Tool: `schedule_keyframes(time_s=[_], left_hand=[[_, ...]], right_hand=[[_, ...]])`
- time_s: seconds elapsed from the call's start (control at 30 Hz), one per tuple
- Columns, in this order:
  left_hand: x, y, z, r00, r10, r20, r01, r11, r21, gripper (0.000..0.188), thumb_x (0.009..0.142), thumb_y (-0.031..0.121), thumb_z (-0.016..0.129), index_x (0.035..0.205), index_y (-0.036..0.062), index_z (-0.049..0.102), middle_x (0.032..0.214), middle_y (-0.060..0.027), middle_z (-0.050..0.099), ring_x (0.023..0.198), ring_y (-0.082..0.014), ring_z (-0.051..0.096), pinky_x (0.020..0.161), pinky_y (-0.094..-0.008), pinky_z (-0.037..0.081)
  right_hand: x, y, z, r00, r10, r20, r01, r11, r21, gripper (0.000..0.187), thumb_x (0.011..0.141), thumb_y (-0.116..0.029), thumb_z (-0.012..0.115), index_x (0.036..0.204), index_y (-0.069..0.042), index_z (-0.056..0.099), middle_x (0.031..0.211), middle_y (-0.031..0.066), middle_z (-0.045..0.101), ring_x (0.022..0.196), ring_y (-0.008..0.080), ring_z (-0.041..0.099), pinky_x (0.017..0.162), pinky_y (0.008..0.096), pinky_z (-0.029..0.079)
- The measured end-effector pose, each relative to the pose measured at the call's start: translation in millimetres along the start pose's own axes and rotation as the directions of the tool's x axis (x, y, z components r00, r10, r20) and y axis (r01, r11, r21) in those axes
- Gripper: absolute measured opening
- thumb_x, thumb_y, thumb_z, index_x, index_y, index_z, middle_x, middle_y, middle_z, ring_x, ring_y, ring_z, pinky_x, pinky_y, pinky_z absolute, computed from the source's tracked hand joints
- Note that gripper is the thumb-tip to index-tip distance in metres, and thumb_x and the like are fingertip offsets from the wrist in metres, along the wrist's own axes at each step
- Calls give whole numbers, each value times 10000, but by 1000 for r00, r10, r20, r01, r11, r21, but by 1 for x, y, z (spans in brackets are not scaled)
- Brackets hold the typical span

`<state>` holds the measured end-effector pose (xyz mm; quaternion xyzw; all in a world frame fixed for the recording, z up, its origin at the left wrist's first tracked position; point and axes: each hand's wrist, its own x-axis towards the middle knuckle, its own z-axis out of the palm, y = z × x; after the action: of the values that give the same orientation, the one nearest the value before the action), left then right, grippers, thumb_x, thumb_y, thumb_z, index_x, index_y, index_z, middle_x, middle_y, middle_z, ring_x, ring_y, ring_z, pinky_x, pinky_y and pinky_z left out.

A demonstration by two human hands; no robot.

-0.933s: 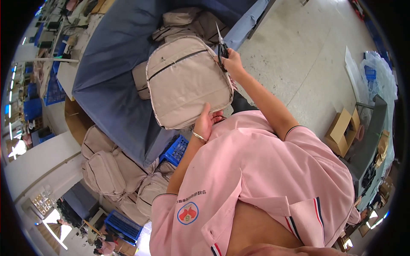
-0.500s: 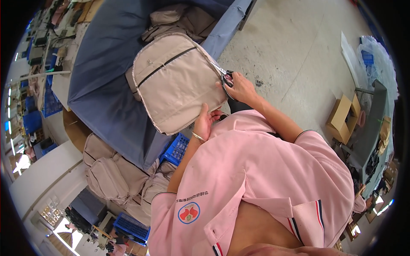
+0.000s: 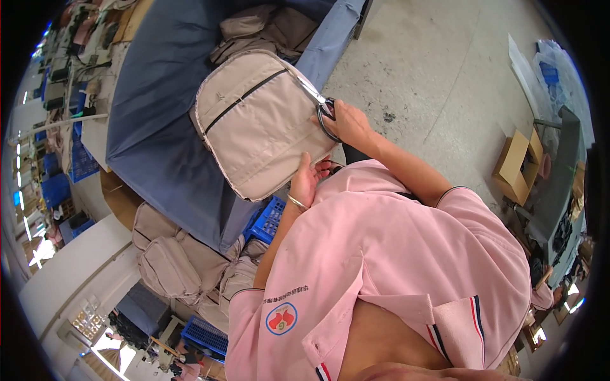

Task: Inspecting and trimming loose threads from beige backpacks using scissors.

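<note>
A beige backpack (image 3: 267, 130) with a dark zipper line across its upper panel lies tilted in front of me. Its lower right corner is gripped by my left hand (image 3: 305, 181), thumb on the face and the other fingers curled at the edge. My right hand (image 3: 351, 124) has its fingers through the black handles of a pair of scissors (image 3: 312, 91). The silver blades point up and left along the bag's right edge. Whether they touch a thread there is too small to tell.
A large blue fabric-lined bin (image 3: 152, 108) stands behind the backpack, with more beige bags (image 3: 273, 28) inside. Lower left lie other beige backpacks (image 3: 171, 263) beside a blue plastic crate (image 3: 268, 219). At right stand an open cardboard box (image 3: 513, 168) and a grey-green table (image 3: 559, 171).
The scissors have moved up and left along the backpack's right edge, and more of their blades now shows. My left hand keeps its hold on the lower corner.
</note>
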<state>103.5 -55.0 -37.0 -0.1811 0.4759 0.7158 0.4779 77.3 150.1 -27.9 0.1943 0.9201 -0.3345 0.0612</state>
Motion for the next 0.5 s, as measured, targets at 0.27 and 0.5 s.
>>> schedule_keyframes(time_s=[0.27, 0.5], left_hand=[[-2, -1, 6, 1000, 12, -10, -12, 1000, -27, 559, 1006, 516, 440, 1291, 48, 547, 1168, -80, 650, 965, -145, 591, 862, -301, 462], [1, -5, 3, 999, 32, 19, -33, 999, 37, 575, 1018, 520, 404, 1339, 56, 513, 1230, -99, 627, 1014, -161, 599, 887, -331, 481]], right_hand=[[0, -1, 1, 997, 52, 52, -53, 999, 11, 624, 859, -561, 635, 857, 61, 589, 803, 266, 666, 751, 428, 667, 666, 490, 528], [17, -12, 0, 1000, 20, -18, -21, 1000, -22, 699, 863, -629, 586, 864, 70, 585, 790, 251, 672, 752, 418, 678, 658, 472, 533]])
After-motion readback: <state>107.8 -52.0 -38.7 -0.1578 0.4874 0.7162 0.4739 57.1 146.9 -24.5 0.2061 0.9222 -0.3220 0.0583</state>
